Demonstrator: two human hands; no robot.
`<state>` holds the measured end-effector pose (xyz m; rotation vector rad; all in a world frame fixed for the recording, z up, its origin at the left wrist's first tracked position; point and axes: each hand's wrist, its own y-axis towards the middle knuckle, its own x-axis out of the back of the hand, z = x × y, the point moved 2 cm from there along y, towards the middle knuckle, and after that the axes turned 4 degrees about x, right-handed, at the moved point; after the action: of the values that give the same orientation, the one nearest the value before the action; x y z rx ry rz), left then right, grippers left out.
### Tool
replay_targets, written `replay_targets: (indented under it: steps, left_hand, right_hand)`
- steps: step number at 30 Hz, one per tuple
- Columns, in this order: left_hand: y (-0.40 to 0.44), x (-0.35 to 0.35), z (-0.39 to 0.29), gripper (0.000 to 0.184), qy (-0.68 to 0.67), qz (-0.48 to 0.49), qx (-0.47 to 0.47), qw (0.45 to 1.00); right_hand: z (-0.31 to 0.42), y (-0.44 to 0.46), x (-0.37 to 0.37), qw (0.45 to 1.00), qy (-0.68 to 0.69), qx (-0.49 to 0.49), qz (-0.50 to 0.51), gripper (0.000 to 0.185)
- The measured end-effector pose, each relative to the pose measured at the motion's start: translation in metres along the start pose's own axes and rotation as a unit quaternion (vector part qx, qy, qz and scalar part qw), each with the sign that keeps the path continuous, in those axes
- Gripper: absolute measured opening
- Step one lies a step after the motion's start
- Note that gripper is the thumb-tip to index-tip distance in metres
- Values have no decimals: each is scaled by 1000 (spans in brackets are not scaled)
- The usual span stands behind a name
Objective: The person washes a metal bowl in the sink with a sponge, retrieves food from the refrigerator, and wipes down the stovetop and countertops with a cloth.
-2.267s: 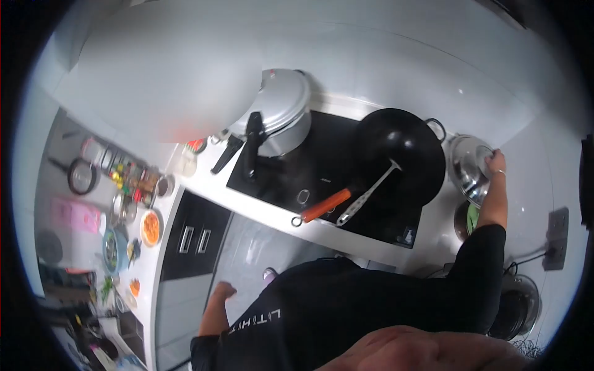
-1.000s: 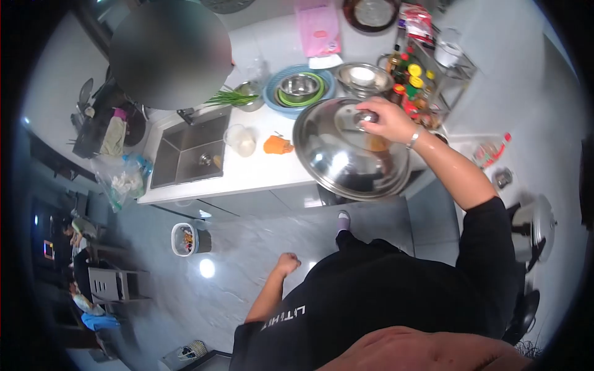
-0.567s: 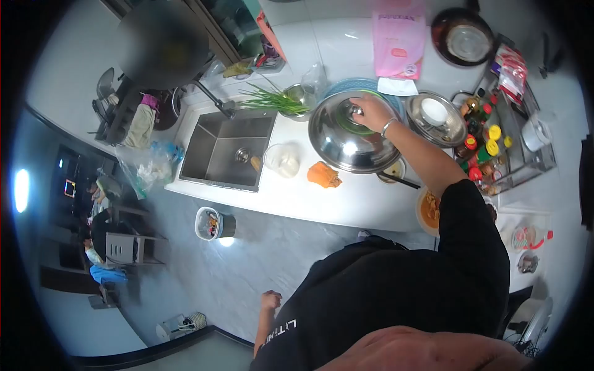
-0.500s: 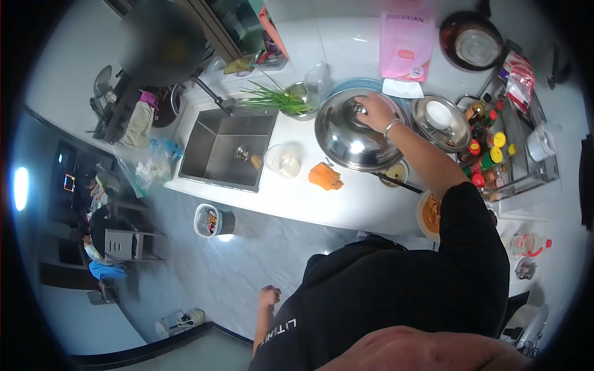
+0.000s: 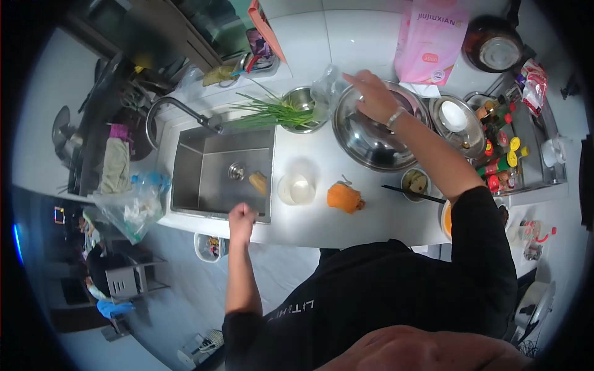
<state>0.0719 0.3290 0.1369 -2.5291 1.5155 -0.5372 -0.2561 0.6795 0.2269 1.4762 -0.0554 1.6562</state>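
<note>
My right hand (image 5: 374,98) reaches over the shiny domed metal lid (image 5: 378,145), its fingers stretched to the left and nothing held in them. Just left of those fingertips is a clear plastic bag (image 5: 326,86), beside a metal bowl (image 5: 301,98) with long green onions (image 5: 272,113) across it. My left hand (image 5: 242,222) is a loose fist at the front edge of the sink (image 5: 204,167); I see nothing in it. A yellowish piece (image 5: 258,183) lies inside the sink. Between sink and lid are a whitish translucent container (image 5: 297,188) and an orange bundle (image 5: 344,198).
Chopsticks (image 5: 411,193) rest over a small bowl (image 5: 416,183). To the right stand a metal basin (image 5: 475,139) with a white bowl (image 5: 453,116) and a rack of bottles (image 5: 507,161). The faucet (image 5: 185,108) arches over the sink. A bin (image 5: 209,247) stands below the counter.
My right hand has let go of the lid's knob and extends its fingers leftward. My left hand has risen from low beside my body to the sink's edge. The view has shifted.
</note>
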Motion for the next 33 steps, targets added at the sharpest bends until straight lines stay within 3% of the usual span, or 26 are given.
replay_targets:
  steps: [3, 5, 8, 11, 15, 21, 24, 25, 28, 31, 33]
  left_hand:
    - [89, -17, -30, 23, -21, 65, 2, 998]
    - [139, -42, -43, 7, -38, 130, 110, 985]
    - [206, -89, -30, 26, -27, 216, 176, 960]
    - [233, -135, -24, 34, -40, 242, 204, 948]
    - [271, -167, -2, 38, -140, 221, 187, 947]
    - [264, -124, 6, 27, -147, 128, 148, 970]
    - [263, -91, 24, 27, -149, 123, 152, 969]
    - [260, -82, 26, 27, -165, 167, 144, 961]
    - [245, -68, 16, 27, -145, 143, 149, 968]
    - [232, -47, 0, 45, -22, 174, 196, 965]
    - [239, -36, 18, 54, 96, 213, 130, 963]
  right_hand:
    - [9, 45, -41, 996, -87, 9, 3, 56]
    - [12, 66, -55, 985, -163, -33, 49, 49]
    - [20, 78, -60, 973, -176, -53, 137, 32]
    - [33, 79, -65, 987, -84, -96, 99, 15]
    - [50, 77, -62, 990, 31, -135, 9, 12]
    - [73, 75, -53, 988, 57, -119, -83, 13]
    - [84, 78, -48, 984, 76, -116, -115, 13]
    - [88, 79, -47, 980, 100, -129, -117, 13]
    - [99, 83, -50, 961, 186, -147, -141, 12]
    - [110, 90, -50, 928, 295, -143, -176, 14]
    - [118, 96, -33, 907, 359, -160, -154, 19]
